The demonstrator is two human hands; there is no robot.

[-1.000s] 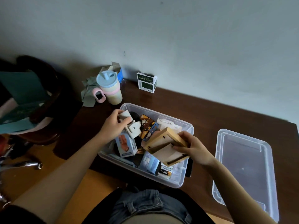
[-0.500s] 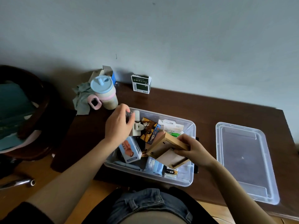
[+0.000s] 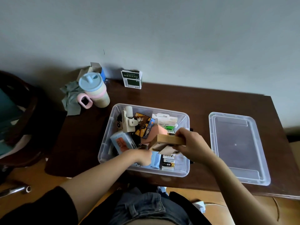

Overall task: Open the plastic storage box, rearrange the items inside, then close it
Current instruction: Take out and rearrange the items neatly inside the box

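The clear plastic storage box [image 3: 184, 172] stands open on the dark wooden table, full of small items. Its clear lid [image 3: 238, 148] lies flat to the right. My right hand [image 3: 190, 144] grips a tan wooden box [image 3: 168, 140] above the box's right half. My left hand [image 3: 140, 155] reaches down into the front of the box beside a blue packet [image 3: 155, 159]; its fingers are hidden, so what they hold is unclear. A cream hair claw clip [image 3: 128, 121] lies at the back left of the box, next to a patterned cube [image 3: 143, 126] and a blue-orange carton [image 3: 122, 143].
A pastel cup [image 3: 95, 90] with a blue lid stands at the table's back left beside a pink item [image 3: 84, 100] and a grey cloth [image 3: 72, 99]. A green-white carton [image 3: 131, 79] stands by the wall. A dark chair [image 3: 17, 120] is on the left.
My left hand let go of the cream clip, which now lies at the box's back left, and moved down into the front of the box. My right hand tilted the wooden box flatter.
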